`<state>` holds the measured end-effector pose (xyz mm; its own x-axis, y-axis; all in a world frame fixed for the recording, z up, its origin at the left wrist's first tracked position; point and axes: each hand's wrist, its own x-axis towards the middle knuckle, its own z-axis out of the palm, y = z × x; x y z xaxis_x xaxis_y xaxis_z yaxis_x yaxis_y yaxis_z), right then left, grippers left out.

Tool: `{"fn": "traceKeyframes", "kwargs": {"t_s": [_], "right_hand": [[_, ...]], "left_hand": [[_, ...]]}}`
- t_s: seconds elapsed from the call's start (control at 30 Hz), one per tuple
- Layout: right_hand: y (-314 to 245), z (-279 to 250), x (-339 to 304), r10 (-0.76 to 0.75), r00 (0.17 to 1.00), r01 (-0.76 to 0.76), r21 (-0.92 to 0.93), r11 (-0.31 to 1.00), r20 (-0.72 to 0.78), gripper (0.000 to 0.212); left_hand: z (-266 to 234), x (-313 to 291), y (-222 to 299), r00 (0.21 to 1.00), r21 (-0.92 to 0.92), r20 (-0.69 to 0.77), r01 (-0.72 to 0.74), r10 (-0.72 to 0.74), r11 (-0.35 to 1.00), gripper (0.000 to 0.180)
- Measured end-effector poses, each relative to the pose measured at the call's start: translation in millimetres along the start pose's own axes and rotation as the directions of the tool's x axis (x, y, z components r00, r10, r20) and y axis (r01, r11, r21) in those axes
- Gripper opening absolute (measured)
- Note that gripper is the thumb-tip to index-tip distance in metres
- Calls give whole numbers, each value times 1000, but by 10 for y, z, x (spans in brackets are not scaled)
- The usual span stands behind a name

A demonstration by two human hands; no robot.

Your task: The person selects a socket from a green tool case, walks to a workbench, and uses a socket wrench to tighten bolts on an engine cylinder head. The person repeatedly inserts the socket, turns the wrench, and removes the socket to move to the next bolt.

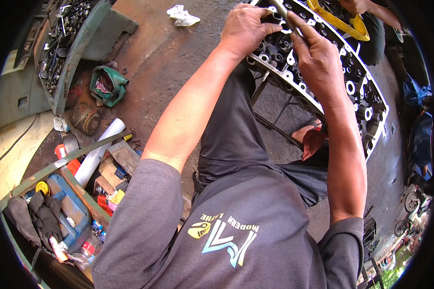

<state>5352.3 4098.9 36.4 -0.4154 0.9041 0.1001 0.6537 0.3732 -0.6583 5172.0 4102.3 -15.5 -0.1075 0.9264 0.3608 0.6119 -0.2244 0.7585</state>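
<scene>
A long dark engine cylinder head (357, 91) with a white-edged rim lies on a metal stand in front of me. My left hand (243, 29) rests curled on its upper end. Beside it, my right hand (313, 50) pinches a slim metal tool or rod (282, 10) that my left fingers also touch. Both hands work close together over the valve pockets. A yellow tool (340, 21) lies across the far end of the head, near another person's hand (359, 6).
A green metal tray of sockets and tools (62, 33) sits at far left. A green rag (108, 85), a rusty round can (86, 118), a white tube (99, 151), a blue box (67, 207) and small cartons clutter the left floor. A crumpled white cloth (182, 15) lies on the ground.
</scene>
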Motion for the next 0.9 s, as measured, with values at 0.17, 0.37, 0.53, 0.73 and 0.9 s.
{"fn": "traceKeyframes", "kwargs": {"t_s": [0.17, 0.37, 0.53, 0.73, 0.9], "right_hand": [[-51, -107, 15, 20, 1000, -19, 146, 989, -2, 38], [15, -736, -360, 101, 988, -56, 337, 940, -119, 43], [188, -816, -682, 293, 944, -212, 404, 890, -150, 46], [185, -560, -907, 270, 950, -136, 567, 812, -158, 48], [77, -429, -959, 346, 931, -219, 577, 786, -117, 48]], "left_hand": [[59, -16, 1, 996, 123, -87, -20, 31, 992, 36], [-139, 235, 135, 964, -464, -204, 56, -169, 884, 26], [-146, 562, 110, 989, -138, 61, -125, 134, 982, 35], [-19, 660, -167, 973, -24, 47, -224, 225, 974, 35], [55, 679, -262, 953, -17, -6, -304, 304, 952, 34]]}}
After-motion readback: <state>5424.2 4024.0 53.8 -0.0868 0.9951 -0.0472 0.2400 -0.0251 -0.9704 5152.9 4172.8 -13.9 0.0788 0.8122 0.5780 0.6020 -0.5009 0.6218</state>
